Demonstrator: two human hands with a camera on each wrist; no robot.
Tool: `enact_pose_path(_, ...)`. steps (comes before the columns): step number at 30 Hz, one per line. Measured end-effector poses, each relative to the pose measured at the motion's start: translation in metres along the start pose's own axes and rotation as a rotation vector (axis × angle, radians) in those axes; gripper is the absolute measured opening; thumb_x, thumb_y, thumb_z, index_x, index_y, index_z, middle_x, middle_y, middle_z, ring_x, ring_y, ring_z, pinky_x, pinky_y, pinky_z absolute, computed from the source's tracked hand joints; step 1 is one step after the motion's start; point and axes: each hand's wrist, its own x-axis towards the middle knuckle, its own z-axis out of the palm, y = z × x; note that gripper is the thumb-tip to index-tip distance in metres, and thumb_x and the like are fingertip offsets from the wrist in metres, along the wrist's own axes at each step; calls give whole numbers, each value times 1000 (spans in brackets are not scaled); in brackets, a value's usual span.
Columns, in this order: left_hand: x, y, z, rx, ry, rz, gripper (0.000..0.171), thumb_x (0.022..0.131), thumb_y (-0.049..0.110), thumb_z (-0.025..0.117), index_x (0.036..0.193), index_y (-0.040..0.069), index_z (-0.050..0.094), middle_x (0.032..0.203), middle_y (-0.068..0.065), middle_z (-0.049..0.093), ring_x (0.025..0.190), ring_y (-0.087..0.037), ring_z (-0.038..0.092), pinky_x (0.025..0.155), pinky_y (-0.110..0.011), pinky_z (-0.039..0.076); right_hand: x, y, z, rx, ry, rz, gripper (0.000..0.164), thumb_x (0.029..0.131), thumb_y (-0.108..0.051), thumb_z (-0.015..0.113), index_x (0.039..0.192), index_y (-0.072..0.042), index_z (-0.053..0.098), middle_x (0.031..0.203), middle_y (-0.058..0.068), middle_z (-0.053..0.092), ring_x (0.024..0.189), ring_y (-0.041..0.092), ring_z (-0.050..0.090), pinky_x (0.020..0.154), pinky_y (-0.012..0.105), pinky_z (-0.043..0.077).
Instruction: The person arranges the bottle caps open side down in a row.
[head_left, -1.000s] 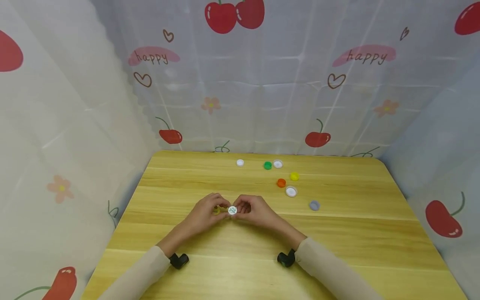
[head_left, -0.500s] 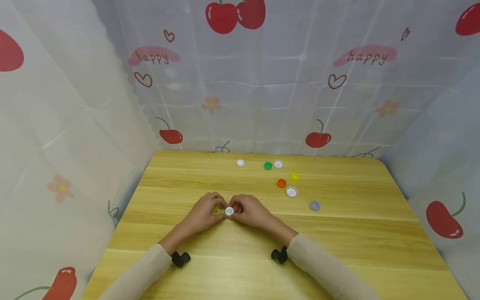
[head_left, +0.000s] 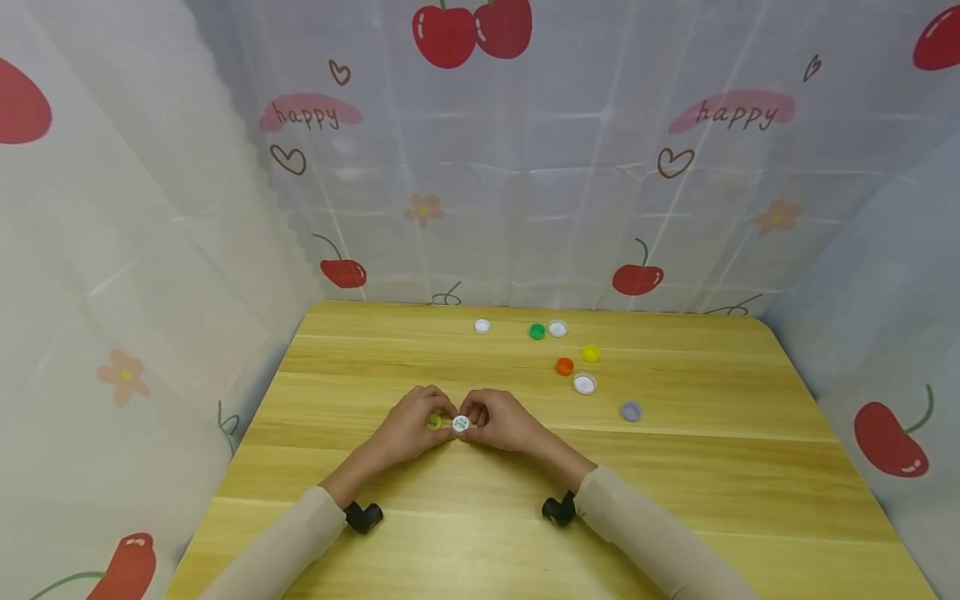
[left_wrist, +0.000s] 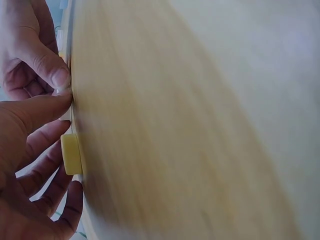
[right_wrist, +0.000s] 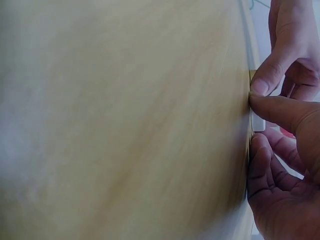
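Observation:
In the head view a white bottle cap [head_left: 461, 424] with a green print on top lies between my fingertips at the middle of the table. My left hand [head_left: 412, 423] pinches its left side with thumb and fingers. From the right, my right hand [head_left: 502, 422] pinches the same cap, and the two thumbs meet in front of it. Under the arch of the left hand a yellow bottle cap [head_left: 434, 422] sits on the table; the left wrist view shows this yellow cap [left_wrist: 71, 154] close to the curled left fingers. Part of the white cap [right_wrist: 257, 122] shows in the right wrist view.
Beyond the hands on the wooden table [head_left: 675, 500] lie a white cap [head_left: 482, 326], a green cap [head_left: 537, 332], a clear-rimmed white cap [head_left: 557, 328], another yellow cap [head_left: 591, 353], an orange cap [head_left: 565, 367], a larger white cap [head_left: 585, 383] and a grey cap [head_left: 632, 411].
Over the last second my right hand has shifted slightly left with the white cap, closer to the left hand. The left hand and the other caps have hardly moved.

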Motion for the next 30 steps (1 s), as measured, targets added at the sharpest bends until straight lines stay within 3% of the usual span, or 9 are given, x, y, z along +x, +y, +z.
enact_pose_path(5,3,-2,0,-37,-12,3,22,91,35,89,107,22,80,115,6,70,108,-14,61,101,-44,53,-1,7,-1,48,15,4,34,89,-24,90,115,-11,73,95,7,71,80,12,61,73,21,53)
enact_pose_path(11,16,-8,-7,-210,-63,-26,32,93,39,86,118,20,79,121,2,72,113,-18,64,98,-41,54,-1,22,-8,192,112,64,43,90,-30,90,123,-11,72,101,9,72,84,14,65,77,22,56)
enact_pose_path(16,46,-18,-11,-353,-62,-94,28,98,28,81,123,15,77,127,-4,75,118,-21,70,103,-42,58,9,36,-23,247,228,126,34,94,-24,86,121,-6,74,104,11,72,87,15,66,80,22,55)
enact_pose_path(21,81,-27,-13,-462,-17,-168,22,100,17,78,120,8,79,120,-10,77,104,-18,70,93,-32,59,26,49,-35,232,303,177,32,94,-18,85,121,-5,75,106,10,74,91,14,68,83,22,56)
enact_pose_path(26,107,-35,-11,-487,76,-197,20,98,12,79,116,6,80,116,-14,79,99,-21,73,85,-26,57,45,58,-42,239,373,187,37,95,-12,83,129,-1,73,114,17,74,97,22,69,88,24,56)
enact_pose_path(30,123,-38,-9,-474,137,-202,24,97,10,80,120,3,79,114,-17,80,103,-28,75,87,-30,61,60,62,-45,231,410,202,42,95,-10,83,134,0,71,117,19,74,101,25,70,92,28,58)
